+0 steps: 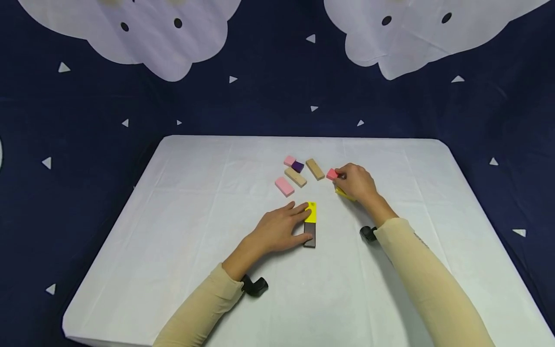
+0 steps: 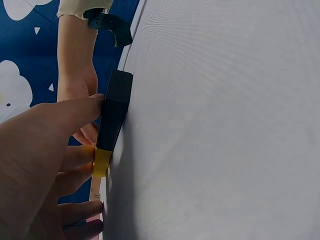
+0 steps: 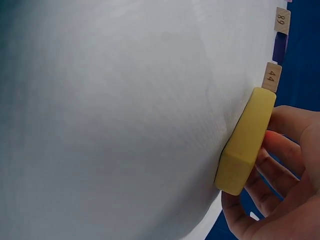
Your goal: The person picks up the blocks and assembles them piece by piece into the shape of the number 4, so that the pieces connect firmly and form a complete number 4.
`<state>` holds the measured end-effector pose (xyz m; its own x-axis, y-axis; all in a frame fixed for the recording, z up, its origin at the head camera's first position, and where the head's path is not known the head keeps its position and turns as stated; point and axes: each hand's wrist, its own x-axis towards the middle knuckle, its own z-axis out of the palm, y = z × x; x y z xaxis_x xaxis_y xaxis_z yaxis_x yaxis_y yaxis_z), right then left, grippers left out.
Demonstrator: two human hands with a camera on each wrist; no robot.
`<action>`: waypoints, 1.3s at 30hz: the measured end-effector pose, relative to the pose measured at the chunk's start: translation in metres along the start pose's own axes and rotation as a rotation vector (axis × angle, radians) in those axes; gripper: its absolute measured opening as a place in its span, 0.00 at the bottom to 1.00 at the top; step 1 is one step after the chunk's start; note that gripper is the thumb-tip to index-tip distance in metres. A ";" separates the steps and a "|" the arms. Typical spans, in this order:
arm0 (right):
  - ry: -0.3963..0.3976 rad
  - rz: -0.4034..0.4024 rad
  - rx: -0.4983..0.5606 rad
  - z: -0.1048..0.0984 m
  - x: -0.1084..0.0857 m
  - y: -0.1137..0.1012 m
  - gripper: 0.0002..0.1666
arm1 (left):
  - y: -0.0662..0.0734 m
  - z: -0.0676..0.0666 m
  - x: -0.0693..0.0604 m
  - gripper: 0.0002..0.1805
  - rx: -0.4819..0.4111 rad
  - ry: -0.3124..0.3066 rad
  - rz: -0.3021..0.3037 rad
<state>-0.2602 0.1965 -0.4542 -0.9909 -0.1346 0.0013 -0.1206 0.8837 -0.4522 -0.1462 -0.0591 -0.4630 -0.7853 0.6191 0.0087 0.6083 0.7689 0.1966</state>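
My left hand point(image 1: 282, 229) lies over two blocks set end to end, a yellow block point(image 1: 311, 217) and a dark grey block point(image 1: 310, 235). Its thumb touches the dark block and its spread fingertips touch the yellow one; the left wrist view shows the dark block point(image 2: 116, 102) close up. Further back on the right, my right hand point(image 1: 356, 182) pinches a red-pink block point(image 1: 332, 174) between thumb and fingers, which partly hide it. Another yellow block point(image 1: 344, 194) lies under that hand, large in the right wrist view point(image 3: 246, 142).
Beyond the hands lie a pink block point(image 1: 284, 186), a smaller pink one point(image 1: 289, 160), a purple block point(image 1: 297, 166) and two plain wooden blocks, one left point(image 1: 296, 177) and one right point(image 1: 315, 169). All rest on a white-covered table point(image 1: 173, 202) before a dark blue cloth backdrop point(image 1: 269, 111).
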 end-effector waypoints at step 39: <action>0.017 -0.060 -0.055 -0.001 -0.002 -0.002 0.24 | -0.001 0.004 -0.002 0.40 -0.052 0.017 -0.017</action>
<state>-0.2578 0.1958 -0.4521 -0.9827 -0.1803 0.0425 -0.1821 0.8976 -0.4015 -0.1449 -0.0607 -0.4673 -0.7978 0.6026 0.0215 0.5881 0.7698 0.2480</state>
